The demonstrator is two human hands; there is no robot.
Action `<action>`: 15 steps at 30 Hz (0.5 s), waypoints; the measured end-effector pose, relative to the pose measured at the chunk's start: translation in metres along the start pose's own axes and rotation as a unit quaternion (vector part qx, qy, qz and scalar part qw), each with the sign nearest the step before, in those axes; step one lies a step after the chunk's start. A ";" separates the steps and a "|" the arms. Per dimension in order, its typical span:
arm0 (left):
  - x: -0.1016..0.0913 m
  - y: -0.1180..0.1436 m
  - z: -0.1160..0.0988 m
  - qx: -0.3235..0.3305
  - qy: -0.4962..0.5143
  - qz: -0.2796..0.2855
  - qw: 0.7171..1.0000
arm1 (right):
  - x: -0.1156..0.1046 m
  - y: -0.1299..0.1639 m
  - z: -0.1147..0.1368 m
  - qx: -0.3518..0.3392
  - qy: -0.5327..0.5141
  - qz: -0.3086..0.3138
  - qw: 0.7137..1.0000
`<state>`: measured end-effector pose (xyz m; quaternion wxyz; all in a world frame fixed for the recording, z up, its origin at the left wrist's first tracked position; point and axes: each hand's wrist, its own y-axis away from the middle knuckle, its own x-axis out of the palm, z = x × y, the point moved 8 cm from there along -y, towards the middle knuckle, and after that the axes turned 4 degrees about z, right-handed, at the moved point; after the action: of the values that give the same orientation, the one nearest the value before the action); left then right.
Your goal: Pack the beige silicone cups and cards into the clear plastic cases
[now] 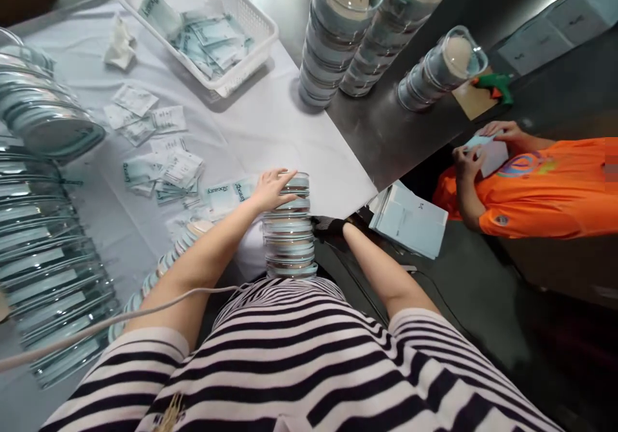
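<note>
A stack of round clear plastic boxes (290, 239) with pale blue and tan layers stands in front of my striped shirt, at the table's edge. Around its far end my left hand (274, 190) is closed, thumb and fingers gripping the box there. My right forearm reaches toward the other side of the stack. It ends at a dark covering, perhaps a glove, on my right hand (332, 225); its fingers cannot be made out. Beside my left hand, printed sachets (224, 195) lie on the white cloth (251, 129).
A white plastic basket (268, 33) holds more sachets. Tall stacks of clear boxes (333, 46) stand at the back; others (43, 226) line the left. A green glue gun (497, 87) lies right, near a person in an orange shirt (555, 187). Pale flat sheets (410, 219) are piled below.
</note>
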<state>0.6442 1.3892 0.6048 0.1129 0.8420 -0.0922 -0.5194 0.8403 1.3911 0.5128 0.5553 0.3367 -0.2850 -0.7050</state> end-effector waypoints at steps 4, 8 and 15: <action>-0.003 -0.004 0.002 0.001 -0.013 0.019 1.000 | 0.023 -0.023 -0.012 0.013 -0.044 0.078 0.996; -0.004 -0.005 0.002 -0.005 -0.027 0.032 0.999 | 0.011 -0.006 -0.006 -0.012 -0.050 0.067 0.996; -0.007 -0.013 -0.004 0.008 -0.025 0.044 0.999 | 0.038 0.025 0.093 -0.076 0.197 -0.047 0.976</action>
<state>0.6453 1.4036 0.6092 0.1268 0.8246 -0.1361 -0.5343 0.7758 1.3515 0.5830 0.5912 0.4386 -0.0993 -0.6695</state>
